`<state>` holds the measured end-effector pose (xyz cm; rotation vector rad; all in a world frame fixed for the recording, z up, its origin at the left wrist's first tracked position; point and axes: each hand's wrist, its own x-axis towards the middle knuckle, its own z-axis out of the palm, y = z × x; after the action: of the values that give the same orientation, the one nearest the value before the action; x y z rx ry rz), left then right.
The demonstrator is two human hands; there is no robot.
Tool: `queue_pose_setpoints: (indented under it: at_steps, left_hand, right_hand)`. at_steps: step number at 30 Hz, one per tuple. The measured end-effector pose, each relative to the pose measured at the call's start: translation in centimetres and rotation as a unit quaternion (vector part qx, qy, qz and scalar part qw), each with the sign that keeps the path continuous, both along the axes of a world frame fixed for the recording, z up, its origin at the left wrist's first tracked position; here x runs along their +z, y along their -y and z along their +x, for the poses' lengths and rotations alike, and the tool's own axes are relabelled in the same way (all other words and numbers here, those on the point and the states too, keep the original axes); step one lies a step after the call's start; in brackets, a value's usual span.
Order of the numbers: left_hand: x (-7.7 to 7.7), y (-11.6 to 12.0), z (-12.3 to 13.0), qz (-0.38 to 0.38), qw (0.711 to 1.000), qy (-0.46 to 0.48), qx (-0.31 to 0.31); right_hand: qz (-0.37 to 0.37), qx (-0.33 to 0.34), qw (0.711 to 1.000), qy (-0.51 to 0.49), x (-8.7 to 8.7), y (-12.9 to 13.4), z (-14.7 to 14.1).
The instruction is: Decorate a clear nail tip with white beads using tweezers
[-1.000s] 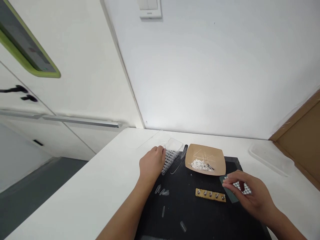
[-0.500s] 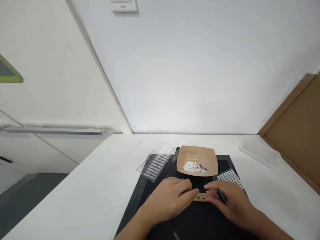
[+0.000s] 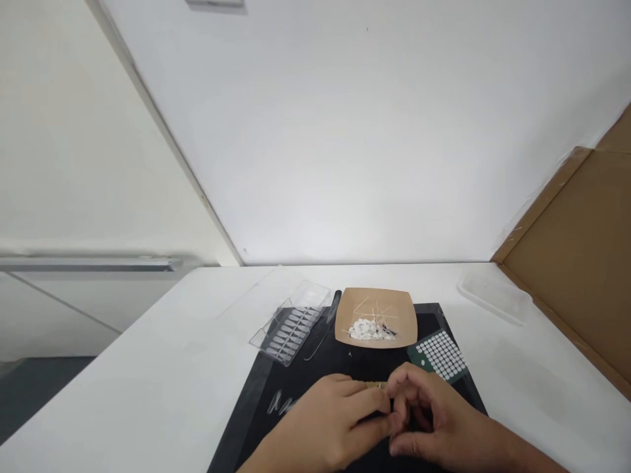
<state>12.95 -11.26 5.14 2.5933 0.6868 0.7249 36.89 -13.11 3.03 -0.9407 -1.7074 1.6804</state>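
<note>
Two-handed fine work at the near part of a black mat [image 3: 315, 369] laid on a white table [image 3: 148, 368], as I follow it from my remote post through the head view. The left hand [image 3: 340, 424] and the right hand [image 3: 438, 424] meet well in from the mat's left and right edges, their fingertips at or almost at contact. Both grips are narrow, thumb close to forefinger; whether either pinches a small piece I cannot make out, since the fingers hide the gap. A gold strip [image 3: 375, 384] lies just beyond the meeting fingertips, only a sliver of it exposed, the rest covered by the hands. I judge the step in hand to be close handling of a small part at this strip; the next move calls, in my view, for a light, steady pinch and for knuckles held off the strip. Surrounding items: a clear tray of nail tips [image 3: 290, 332] over the mat's far left corner, a dark slender tool [image 3: 329, 316] beside it, a cardboard dish [image 3: 401, 305] with white scraps across the mat's far edge, a green card [image 3: 418, 358] with white dots at its right edge, and loose clear pieces [image 3: 275, 402] near its left edge.
</note>
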Motion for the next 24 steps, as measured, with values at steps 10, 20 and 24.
queue_pose_setpoints:
  at_steps: [10,20,24]
  left_hand:
    - [-0.9,-0.4,-0.4,0.052,0.998,-0.023,0.007]
    - [-0.7,-0.6,-0.2,0.136,0.990,-0.022,0.020]
    - [-0.7,-0.8,0.1,0.189,0.982,-0.007,0.025]
  right_hand:
    - [0.128,-0.022,0.991,0.022,-0.5,-0.5,0.3]
    - [0.336,-0.082,0.930,0.128,-1.4,-0.7,0.3]
    - [0.371,-0.077,0.917,0.121,-1.7,-0.7,0.1]
